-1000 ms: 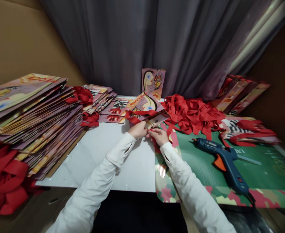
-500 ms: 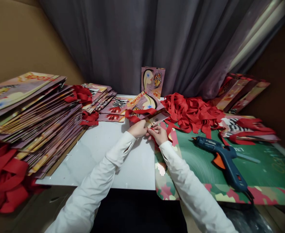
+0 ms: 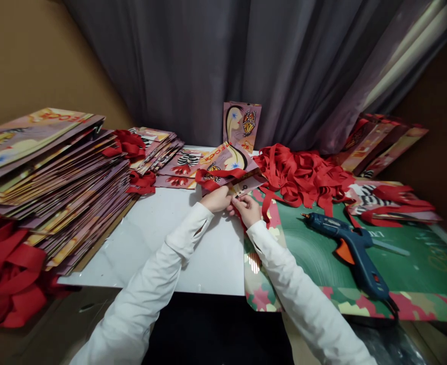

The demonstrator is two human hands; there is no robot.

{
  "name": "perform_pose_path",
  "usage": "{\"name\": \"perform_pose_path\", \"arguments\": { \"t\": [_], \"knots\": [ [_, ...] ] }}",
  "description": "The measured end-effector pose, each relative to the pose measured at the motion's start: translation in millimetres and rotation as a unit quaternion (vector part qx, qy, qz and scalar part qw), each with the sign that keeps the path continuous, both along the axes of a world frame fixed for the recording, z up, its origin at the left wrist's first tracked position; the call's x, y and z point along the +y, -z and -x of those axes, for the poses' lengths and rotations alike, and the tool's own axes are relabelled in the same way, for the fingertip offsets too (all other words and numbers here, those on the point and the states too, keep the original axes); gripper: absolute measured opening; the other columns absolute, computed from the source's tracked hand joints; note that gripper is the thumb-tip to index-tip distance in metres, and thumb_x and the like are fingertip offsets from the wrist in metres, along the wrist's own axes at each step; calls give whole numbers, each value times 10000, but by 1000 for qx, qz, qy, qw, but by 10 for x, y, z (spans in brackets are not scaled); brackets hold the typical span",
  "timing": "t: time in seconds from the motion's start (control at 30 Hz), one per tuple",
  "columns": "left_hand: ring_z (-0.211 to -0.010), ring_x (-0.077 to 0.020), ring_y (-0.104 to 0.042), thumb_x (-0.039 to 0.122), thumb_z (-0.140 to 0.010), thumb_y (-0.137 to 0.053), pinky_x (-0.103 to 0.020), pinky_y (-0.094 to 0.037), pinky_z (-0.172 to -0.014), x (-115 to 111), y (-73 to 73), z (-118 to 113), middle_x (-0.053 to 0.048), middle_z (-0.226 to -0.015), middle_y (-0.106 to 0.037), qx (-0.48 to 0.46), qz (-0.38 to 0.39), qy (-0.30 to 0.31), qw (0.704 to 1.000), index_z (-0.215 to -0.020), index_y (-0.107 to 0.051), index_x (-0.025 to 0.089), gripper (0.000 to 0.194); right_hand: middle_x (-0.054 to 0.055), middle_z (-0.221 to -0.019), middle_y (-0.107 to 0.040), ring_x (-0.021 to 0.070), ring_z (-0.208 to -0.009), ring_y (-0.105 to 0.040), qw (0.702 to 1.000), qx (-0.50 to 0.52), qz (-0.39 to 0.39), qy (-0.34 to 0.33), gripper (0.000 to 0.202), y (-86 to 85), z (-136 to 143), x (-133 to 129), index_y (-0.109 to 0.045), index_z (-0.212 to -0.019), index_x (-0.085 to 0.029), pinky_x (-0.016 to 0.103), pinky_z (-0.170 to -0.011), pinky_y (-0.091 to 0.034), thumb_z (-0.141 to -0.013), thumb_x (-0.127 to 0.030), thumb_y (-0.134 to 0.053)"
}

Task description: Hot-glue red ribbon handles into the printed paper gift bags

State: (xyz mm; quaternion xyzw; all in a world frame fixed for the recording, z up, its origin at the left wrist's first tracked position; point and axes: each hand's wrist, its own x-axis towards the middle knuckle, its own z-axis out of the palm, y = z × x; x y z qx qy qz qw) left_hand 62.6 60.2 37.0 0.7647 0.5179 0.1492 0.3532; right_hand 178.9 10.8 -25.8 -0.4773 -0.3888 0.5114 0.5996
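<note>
A printed paper bag (image 3: 229,161) with a face and a butterfly lies tilted at the centre, a red ribbon (image 3: 217,175) across it. My left hand (image 3: 216,199) is closed on the bag's near edge. Close beside it, my right hand (image 3: 248,209) pinches at the same edge, where a bit of red ribbon shows under the fingers. The fingertips of both hands nearly meet, and what lies between them is too small to make out.
Stacked printed bags (image 3: 82,192) and red ribbon (image 3: 13,279) fill the left. A ribbon heap (image 3: 303,175) lies right of centre. A blue glue gun (image 3: 354,248) rests on the green mat (image 3: 310,253). One bag (image 3: 242,124) stands behind.
The view has shifted very slightly. Both hands stay at the bag's edge, with no clear change in their hold.
</note>
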Motion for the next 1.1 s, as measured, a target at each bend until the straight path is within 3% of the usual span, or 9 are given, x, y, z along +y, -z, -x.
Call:
{"name": "perform_pose_path", "arguments": {
  "t": [0.27, 0.43, 0.8, 0.97, 1.1],
  "knots": [
    [-520, -119, -582, 164, -900, -431, -184, -413, -499, -44, -29, -20, 36, -567, -608, -27, -8, 25, 999, -1186, -493, 144, 293, -12, -577, -688, 106, -449, -607, 1000, 15, 9, -17, 355, -2, -28, 29, -496, -705, -213, 234, -503, -525, -645, -470, -734],
    [-541, -115, -597, 126, -873, -463, -192, -459, -572, -53, -56, -38, 17, -638, -652, -41, -17, 17, 999, -1183, -508, 144, 314, -1, -623, -700, 101, -450, -606, 1000, 7, -2, 1, 334, 19, -31, 9, -504, -772, -203, 215, -477, -496, -679, -444, -715],
    [-541, -132, -562, 138, -867, -477, -204, -416, -540, -37, 39, -56, 37, -575, -596, -20, -24, 18, 999, -1196, -509, 140, 330, -6, -575, -688, 84, -409, -563, 999, -45, -3, 23, 310, 68, -75, 16, -512, -751, -193, 194, -439, -460, -696, -431, -701],
    [-601, -134, -549, 124, -834, -513, -216, -418, -592, -37, 36, -73, 25, -627, -592, -7, -34, -7, 999, -1083, -556, 135, 252, -10, -580, -693, 92, -395, -563, 998, -50, 4, 44, 305, 98, -83, 29, -485, -757, -206, 200, -415, -451, -699, -416, -698],
    [-544, -133, -554, 121, -845, -497, -214, -417, -552, -55, 36, -74, 45, -547, -567, -19, -6, -1, 1000, -1070, -542, 144, 231, -25, -540, -678, 103, -380, -565, 999, -40, 3, 28, 341, 59, -32, 15, -428, -760, -227, 207, -397, -439, -723, -463, -671]
  ]
}}
